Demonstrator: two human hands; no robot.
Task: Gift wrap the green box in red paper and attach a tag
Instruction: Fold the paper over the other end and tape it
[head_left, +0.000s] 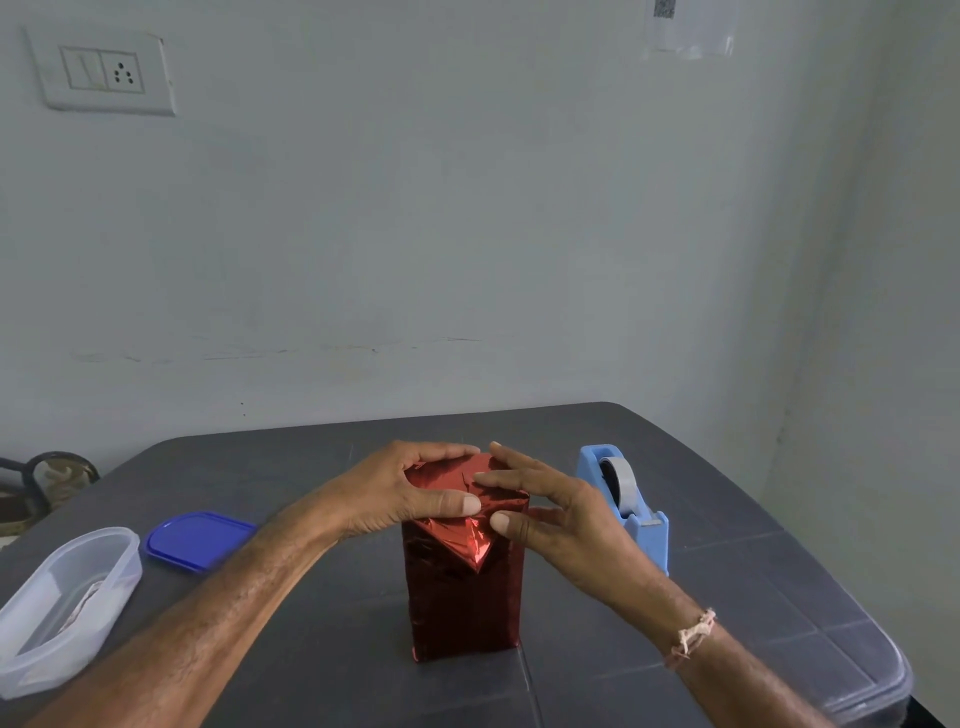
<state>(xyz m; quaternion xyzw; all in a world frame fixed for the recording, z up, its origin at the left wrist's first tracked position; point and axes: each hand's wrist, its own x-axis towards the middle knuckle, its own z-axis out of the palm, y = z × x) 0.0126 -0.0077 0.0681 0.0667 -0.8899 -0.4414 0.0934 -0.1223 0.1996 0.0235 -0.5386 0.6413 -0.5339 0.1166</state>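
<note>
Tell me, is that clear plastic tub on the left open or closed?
Open. The clear tub has no lid on it; a blue lid lies flat on the table beside it.

Soft even daylight, faint shadows, foil glare, wide-angle edge bending, slight softness.

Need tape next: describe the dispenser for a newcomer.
On the dark grey table, look right of the upright box wrapped in shiny red paper. The light blue plastic tape dispenser stands there; unlike the flat, darker blue lid on the left, it holds a grey tape roll.
</note>
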